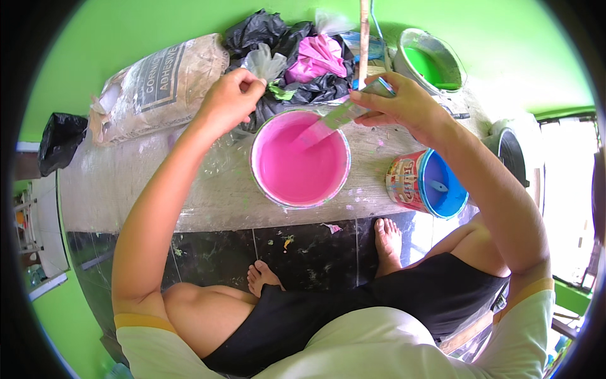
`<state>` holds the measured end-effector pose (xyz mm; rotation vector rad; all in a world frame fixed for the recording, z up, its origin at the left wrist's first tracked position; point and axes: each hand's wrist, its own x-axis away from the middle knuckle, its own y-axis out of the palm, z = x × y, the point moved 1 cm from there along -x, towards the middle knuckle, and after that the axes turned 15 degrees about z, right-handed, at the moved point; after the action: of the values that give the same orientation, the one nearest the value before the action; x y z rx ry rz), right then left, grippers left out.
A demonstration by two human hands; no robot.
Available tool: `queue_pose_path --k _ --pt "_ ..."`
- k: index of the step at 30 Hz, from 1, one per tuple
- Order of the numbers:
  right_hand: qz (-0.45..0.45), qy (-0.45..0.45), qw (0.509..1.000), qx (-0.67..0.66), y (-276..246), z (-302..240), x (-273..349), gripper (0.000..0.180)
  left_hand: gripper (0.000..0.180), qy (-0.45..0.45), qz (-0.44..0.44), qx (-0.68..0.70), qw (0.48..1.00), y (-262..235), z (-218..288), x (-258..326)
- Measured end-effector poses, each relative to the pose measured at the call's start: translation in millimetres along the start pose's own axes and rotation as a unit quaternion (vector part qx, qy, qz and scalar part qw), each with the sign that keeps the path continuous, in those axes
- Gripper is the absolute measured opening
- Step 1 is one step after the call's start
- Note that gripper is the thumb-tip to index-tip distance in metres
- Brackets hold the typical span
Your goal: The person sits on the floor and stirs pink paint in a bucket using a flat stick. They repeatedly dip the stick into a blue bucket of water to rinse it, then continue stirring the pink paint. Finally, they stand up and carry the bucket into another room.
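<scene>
The right hand (404, 104) is closed around the handle of a flat paintbrush (334, 120), gripping it between thumb and fingers; the brush slants down to the left, its pink-coated bristles dipped at the upper edge of the pink paint bucket (300, 159). The wrist is bent, the forearm running down to the lower right. The left hand (230, 98) is loosely curled above and left of the bucket, its fingertips pinching a clear plastic bag (266, 63) at the edge of a heap of bags; its forearm comes up steeply from the lower left.

The pink bucket stands between the two hands, slightly below them, on a pale, paint-flecked plastic sheet (214, 196) spread over the floor. Just right of it, under the right forearm, lies a blue paint can (429, 184), tipped toward the person. Behind the right hand stand a green paint bucket (430, 63) and an upright wooden stick (364, 31). The heap holds black bags (259, 28) and a pink bag (315, 57). A large grey sack (158, 85) lies to the left.
</scene>
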<state>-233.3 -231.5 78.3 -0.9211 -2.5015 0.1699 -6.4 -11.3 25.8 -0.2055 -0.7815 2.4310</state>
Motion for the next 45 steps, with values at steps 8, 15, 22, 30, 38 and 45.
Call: queue_pose_path --k 8,15,22,30,38,45 --pt "-0.037 -0.107 0.979 0.171 8 -15 -9 0.083 0.021 0.097 0.083 0.096 0.987 2 70 35" --pt "0.125 -0.507 0.759 0.389 2 -24 3 0.064 0.012 0.155 -0.094 0.157 0.971 28 148 106" --pt "0.113 -0.335 0.803 0.48 -180 56 28 0.027 0.037 -0.076 -0.409 0.094 0.904 147 108 178" --pt "0.12 -0.122 0.871 0.461 -255 198 62 0.044 0.068 -0.254 -0.153 0.273 0.915 297 103 233" --pt "0.116 -0.221 0.844 0.474 -253 202 57 0.027 0.059 -0.278 -0.006 0.109 0.954 331 117 251" --pt "0.021 -0.312 0.838 0.446 -204 115 78 0.062 0.055 -0.356 -0.026 0.233 0.905 257 107 245"
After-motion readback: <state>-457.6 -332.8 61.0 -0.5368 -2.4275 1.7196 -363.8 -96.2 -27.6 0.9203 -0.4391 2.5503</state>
